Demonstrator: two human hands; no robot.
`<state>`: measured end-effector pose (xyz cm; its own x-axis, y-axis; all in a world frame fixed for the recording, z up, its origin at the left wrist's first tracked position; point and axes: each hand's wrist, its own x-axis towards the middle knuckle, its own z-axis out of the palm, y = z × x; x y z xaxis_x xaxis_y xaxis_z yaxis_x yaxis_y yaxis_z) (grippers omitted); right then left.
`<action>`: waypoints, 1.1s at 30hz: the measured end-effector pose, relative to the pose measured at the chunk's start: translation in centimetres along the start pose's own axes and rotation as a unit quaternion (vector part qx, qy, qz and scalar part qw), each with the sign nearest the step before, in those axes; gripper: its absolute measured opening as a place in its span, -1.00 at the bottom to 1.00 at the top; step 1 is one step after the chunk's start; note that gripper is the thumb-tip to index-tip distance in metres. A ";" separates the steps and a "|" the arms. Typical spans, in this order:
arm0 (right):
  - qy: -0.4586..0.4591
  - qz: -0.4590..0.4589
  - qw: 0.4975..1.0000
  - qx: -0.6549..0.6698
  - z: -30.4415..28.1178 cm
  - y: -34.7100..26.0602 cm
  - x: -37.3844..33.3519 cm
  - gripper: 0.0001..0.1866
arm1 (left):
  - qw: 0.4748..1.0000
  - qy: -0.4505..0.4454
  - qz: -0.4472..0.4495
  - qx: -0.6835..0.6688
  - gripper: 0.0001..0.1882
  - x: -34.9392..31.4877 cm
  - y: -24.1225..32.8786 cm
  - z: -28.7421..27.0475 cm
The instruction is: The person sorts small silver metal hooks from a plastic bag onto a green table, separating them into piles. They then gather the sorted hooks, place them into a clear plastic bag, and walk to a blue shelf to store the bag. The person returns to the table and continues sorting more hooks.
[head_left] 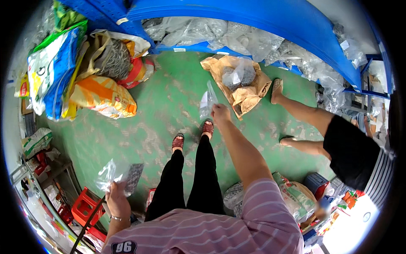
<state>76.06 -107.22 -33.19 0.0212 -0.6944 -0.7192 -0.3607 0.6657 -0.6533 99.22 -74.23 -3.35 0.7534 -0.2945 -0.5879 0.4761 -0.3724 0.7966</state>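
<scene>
At the lower left my left hand (pixel 118 203) is closed on a clear plastic bag (pixel 133 177) with small grey metal-looking pieces in it. My right hand (pixel 221 113) reaches forward over the floor, fingers pinched on a second clear plastic bag (pixel 207 101) that looks nearly flat, with a whitish patch inside. Just beyond the right hand, an opened brown paper sack (pixel 243 99) lies on the floor. On it rests a clear bag of dark grey small parts (pixel 239 76).
Blue shelving (pixel 237 15) holds many clear bags of parts. Bulging woven sacks (pixel 103 95) stand at the left, and a red plastic stool (pixel 86 207) at the lower left. A person in black shorts (pixel 351 148) stands at the right, feet near the paper sack. The floor (pixel 114 144) is green.
</scene>
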 end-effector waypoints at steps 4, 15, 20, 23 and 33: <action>0.004 -0.005 1.000 -0.031 1.1 -3.6 8.9 -0.74 | 0.998 0.028 -0.010 -0.062 -0.74 2.1 -1.3 1.6; -0.003 0.002 0.862 -0.508 -8.3 6.2 21.5 -0.68 | 0.998 0.005 -0.054 0.029 -0.66 5.8 0.6 6.9; -0.028 0.095 0.981 -0.169 -13.0 5.6 2.0 -0.80 | 0.992 0.001 -0.099 -0.072 -0.78 3.7 4.4 12.2; -0.017 0.253 0.967 0.003 -17.5 3.0 -10.2 -0.80 | 0.985 -0.031 -0.126 -0.114 -0.80 3.8 6.4 15.3; 0.212 0.335 0.756 0.521 -31.0 19.2 -38.8 -0.88 | 0.880 -0.358 -0.252 -0.184 -0.85 -5.4 14.5 30.1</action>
<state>39.38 -75.97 -10.48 -0.2204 0.0164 -0.9753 0.7771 0.6072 -0.1654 88.45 -104.53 7.15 -0.0114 -0.7018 -0.7123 0.8819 -0.3428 0.3237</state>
